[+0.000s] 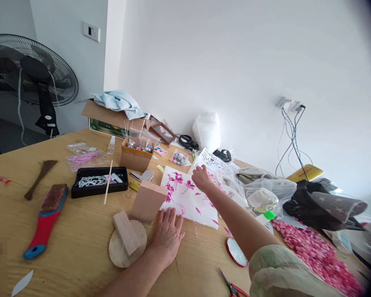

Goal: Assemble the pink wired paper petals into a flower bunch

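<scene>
Head view: left hand [167, 232] is resting released, right hand [202, 178] is clenching, contents unclear; forearm [238, 215] drag could scatter petals [198, 211].

White sheet [190, 201] lying flat on the wooden table [200, 258], skewed to its edges, left side partly hidden behind a wooden block [150, 202], right side partly covered too. Magenta-pink flowers [175, 178] on it, thin pointed petals, splayed; grouped along the far and left parts, one nearer the middle [189, 185], more showing to the right. Single slim pink petals [198, 210] sit apart from the blooms: one on the sheet's near half, one at the near right corner, others past its edge toward the viewer; sheet-or-table contact there unclear.
</scene>
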Demonstrator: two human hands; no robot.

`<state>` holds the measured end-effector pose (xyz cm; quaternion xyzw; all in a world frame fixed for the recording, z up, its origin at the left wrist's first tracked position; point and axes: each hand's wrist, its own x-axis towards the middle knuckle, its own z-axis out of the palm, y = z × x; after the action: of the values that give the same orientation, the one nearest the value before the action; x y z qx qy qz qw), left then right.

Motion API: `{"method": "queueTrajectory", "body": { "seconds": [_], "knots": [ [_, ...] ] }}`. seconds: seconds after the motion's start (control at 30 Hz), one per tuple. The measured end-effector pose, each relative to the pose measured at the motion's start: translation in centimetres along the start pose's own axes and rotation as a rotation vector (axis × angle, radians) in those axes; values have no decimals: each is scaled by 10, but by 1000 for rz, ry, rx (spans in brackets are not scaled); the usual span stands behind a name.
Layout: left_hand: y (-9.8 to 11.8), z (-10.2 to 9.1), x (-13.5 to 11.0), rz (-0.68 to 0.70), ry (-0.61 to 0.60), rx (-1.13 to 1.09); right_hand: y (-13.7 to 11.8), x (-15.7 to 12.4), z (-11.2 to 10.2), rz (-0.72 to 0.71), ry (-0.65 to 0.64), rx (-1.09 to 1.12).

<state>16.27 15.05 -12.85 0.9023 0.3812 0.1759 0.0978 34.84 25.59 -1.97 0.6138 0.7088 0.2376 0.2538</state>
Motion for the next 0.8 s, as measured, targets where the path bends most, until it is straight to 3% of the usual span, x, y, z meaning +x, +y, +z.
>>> {"method": "queueTrajectory", "body": {
  "seconds": [0.27,0.8],
  "knots": [
    [0,-1,0,-1,10,12,7,-12,-12,23,-7,-16],
    [1,1,0,-5,11,24,-4,5,6,-9,-170,2]
  ]
}}
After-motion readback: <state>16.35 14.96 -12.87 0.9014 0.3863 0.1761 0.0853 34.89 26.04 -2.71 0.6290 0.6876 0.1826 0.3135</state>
